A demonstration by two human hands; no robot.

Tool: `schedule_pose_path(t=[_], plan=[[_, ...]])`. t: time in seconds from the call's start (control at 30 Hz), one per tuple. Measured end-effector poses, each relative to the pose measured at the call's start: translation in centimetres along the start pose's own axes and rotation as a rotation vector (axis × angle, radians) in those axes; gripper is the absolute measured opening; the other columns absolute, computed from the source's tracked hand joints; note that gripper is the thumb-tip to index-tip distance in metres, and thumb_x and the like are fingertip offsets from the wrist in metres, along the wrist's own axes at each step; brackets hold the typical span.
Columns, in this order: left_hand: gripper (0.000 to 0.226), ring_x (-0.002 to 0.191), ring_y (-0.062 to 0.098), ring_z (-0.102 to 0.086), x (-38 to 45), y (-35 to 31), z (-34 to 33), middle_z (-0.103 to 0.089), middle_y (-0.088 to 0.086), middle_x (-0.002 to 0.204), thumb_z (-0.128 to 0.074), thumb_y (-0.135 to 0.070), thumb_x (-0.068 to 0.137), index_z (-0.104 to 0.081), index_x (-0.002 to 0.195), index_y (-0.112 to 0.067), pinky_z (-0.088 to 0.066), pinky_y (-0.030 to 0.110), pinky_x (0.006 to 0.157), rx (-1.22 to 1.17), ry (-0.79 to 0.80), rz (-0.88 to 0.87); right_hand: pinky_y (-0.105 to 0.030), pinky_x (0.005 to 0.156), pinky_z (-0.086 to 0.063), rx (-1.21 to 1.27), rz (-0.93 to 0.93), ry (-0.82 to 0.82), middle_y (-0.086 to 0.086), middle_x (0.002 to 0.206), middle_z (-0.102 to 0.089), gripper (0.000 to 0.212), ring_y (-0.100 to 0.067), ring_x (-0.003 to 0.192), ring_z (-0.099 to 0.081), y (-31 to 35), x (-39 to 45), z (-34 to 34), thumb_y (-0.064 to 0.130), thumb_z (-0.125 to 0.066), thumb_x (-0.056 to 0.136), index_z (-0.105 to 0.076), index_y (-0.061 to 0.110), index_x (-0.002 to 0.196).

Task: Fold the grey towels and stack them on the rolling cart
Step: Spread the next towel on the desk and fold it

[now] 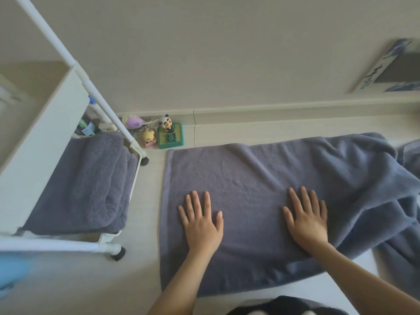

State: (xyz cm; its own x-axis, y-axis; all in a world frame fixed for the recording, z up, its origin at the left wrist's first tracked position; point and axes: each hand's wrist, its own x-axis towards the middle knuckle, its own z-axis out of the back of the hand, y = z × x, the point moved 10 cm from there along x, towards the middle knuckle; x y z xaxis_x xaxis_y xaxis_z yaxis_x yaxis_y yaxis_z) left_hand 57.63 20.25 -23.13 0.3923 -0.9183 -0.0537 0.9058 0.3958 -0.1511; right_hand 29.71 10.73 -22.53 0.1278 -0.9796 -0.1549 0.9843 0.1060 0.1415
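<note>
Head view, looking down at the floor, and both hands are flat on the towel. The left hand lies palm down with fingers straight and spread, on the towel's near left part. The right hand does the same on the towel's near middle, fingers splayed wide, gripping nothing. The towel is grey and spread along the floor; its left half lies smooth, its right end is rumpled into folds and ridges. Left of the towel, just across a strip of bare floor, stands the cart, white, on dark castors. On its bottom shelf sits a folded towel, same grey, thick and layered. Beyond the towel's far left corner, against the wall, a small cluster of toys: a panda figure on a green box, a yellow figure, a purple one. At the towel's far right edge more grey cloth shows, cut off by the frame.
</note>
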Motion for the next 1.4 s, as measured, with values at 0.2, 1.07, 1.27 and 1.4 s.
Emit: schedule_pose_path(t=[0.2,1.07,1.27,1.4], plan=[[0.066,0.138,0.037,-0.032,0.0,5.5,0.8,-0.033,0.019,0.151,-0.030,-0.051,0.088,-0.038,0.145,-0.018,-0.015,0.054,0.112,0.039,-0.009,0.000,-0.046,0.112,0.008,-0.017,0.050,0.085,-0.010,0.159,-0.004,0.079,-0.033,0.145,0.002,5.0,-3.3,-1.5,0.068,0.001,0.078,-0.011,0.034,0.149],[0.076,0.147,0.029,-0.010,-1.9,-4.7,1.0,-0.011,0.014,0.158,-0.007,-0.054,0.086,-0.024,0.150,-0.016,0.002,0.047,0.117,-0.083,0.087,-0.099,-0.042,0.112,-0.012,0.030,0.090,-0.265,-0.010,0.142,-0.047,0.054,-0.030,0.134,-0.036,-4.9,-4.1,6.5,0.042,-0.029,0.090,-0.051,0.018,0.133],[0.081,0.148,0.023,0.002,-3.0,-12.2,0.8,0.000,0.010,0.160,0.004,-0.057,0.082,-0.013,0.152,-0.019,0.008,0.044,0.116,-0.140,0.137,-0.201,-0.051,0.108,-0.020,0.396,-0.589,-0.221,-0.024,0.143,-0.035,0.072,-0.043,0.131,-0.029,-17.9,-5.0,7.3,0.055,-0.029,0.084,-0.035,0.010,0.140],[0.078,0.148,0.021,-0.005,-4.8,-17.3,0.3,-0.009,0.008,0.159,-0.003,-0.056,0.085,-0.022,0.150,-0.018,0.003,0.042,0.117,-0.259,0.168,-0.298,-0.041,0.092,-0.037,0.690,-0.768,-0.078,-0.031,0.128,-0.050,0.064,-0.043,0.118,-0.046,-21.9,-4.2,6.1,0.048,-0.043,0.094,-0.045,-0.007,0.126]])
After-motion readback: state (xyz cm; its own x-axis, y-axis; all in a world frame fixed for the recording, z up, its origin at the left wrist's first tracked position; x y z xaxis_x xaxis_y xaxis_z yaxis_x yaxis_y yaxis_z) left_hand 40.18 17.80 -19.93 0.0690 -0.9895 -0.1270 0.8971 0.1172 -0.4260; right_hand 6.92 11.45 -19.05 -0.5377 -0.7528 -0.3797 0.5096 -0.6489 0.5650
